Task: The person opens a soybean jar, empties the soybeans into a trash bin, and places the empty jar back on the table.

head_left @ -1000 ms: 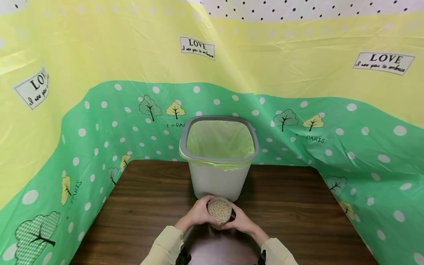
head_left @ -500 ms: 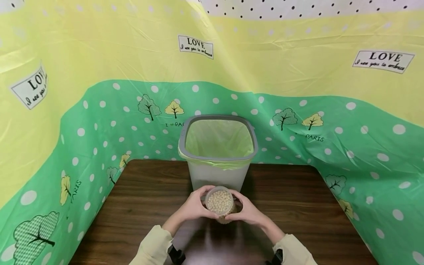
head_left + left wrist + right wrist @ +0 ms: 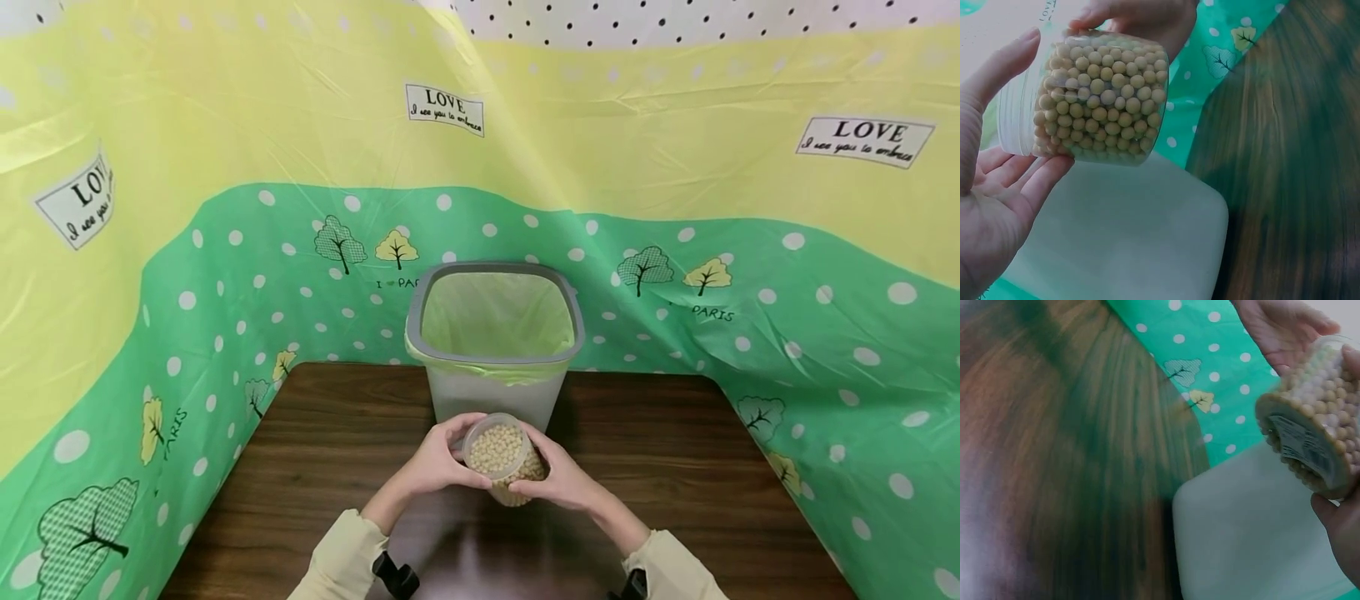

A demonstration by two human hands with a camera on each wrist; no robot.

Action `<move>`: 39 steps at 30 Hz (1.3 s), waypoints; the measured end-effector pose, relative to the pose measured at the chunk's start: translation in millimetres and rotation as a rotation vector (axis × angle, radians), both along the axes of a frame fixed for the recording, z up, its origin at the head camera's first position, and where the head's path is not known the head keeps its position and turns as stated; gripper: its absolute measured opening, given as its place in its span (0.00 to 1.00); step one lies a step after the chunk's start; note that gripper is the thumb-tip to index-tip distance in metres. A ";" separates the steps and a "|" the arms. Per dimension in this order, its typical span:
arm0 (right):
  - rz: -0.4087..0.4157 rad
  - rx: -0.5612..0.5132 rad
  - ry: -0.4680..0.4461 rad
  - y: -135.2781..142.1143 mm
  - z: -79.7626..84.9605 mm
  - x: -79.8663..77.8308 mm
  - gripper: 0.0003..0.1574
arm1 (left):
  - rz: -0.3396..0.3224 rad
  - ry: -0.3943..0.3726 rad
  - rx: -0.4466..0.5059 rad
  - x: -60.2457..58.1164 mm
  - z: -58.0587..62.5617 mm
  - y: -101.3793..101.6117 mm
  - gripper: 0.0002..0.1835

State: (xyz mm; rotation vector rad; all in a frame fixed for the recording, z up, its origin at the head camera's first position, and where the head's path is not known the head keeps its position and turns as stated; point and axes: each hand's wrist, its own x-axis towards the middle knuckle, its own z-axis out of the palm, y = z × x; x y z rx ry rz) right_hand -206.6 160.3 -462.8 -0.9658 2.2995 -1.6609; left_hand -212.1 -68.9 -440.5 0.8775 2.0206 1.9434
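Observation:
A clear jar (image 3: 497, 450) filled with round beige soybean-like balls is held between both hands, in front of the bin. It leans, its round top turned up toward the head camera. My left hand (image 3: 438, 461) grips the jar's left side, thumb and fingers around the lid end in the left wrist view. On the other side, my right hand (image 3: 566, 475) holds the jar's body. The beige-filled jar (image 3: 1100, 103) lies sideways across the left wrist view. In the right wrist view, a label (image 3: 1302, 447) shows on the jar's base.
A pale bin (image 3: 491, 396) with a grey rim (image 3: 491, 268) and light green liner stands at the back of the dark wooden table (image 3: 675, 483). A yellow and green patterned curtain (image 3: 225, 108) encloses the table at the back and sides.
The jar has risen off the table between both hands, toward the bin and nearer the head camera. It has also tilted, so more of its side and contents show.

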 end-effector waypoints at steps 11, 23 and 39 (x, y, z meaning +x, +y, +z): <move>-0.031 0.033 0.114 -9.4 6.2 13.4 0.53 | -0.028 -0.011 0.028 1.0 -5.6 -2.1 0.40; -0.059 0.079 0.110 -9.6 3.6 15.1 0.52 | -0.087 -0.003 -0.086 4.6 16.9 -5.2 0.41; -0.113 0.075 0.174 -9.5 0.0 11.5 0.53 | 0.048 0.108 -0.093 12.7 22.2 4.5 0.40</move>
